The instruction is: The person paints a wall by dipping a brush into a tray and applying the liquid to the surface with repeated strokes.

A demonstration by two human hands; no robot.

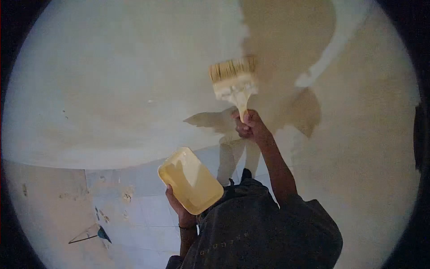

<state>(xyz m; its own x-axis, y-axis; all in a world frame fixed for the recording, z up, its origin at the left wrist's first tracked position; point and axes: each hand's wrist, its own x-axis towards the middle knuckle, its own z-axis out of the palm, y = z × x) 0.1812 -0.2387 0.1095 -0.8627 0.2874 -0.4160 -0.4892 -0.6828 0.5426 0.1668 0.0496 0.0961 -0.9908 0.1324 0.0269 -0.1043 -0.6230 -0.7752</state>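
My right hand [251,126] is closed round the handle of a wide paintbrush [237,83], bristles pointing up in the view. The brush is in front of the wall [134,80], beside a darker tan painted patch [286,31]; whether the bristles touch the wall I cannot tell. Lower left, my left hand [178,204] grips the side of a shallow pale-yellow tray [192,179] with rounded corners. The tray is tilted, its inside facing me, with a lighter area inside. Most of the left hand's fingers are hidden behind it.
A pale, unevenly coated strip [329,56] runs between tan areas of wall. Below the wall lies a tiled floor [148,215] with stains and specks. A thin-handled tool with a dark triangular head [104,234] lies on the floor at lower left.
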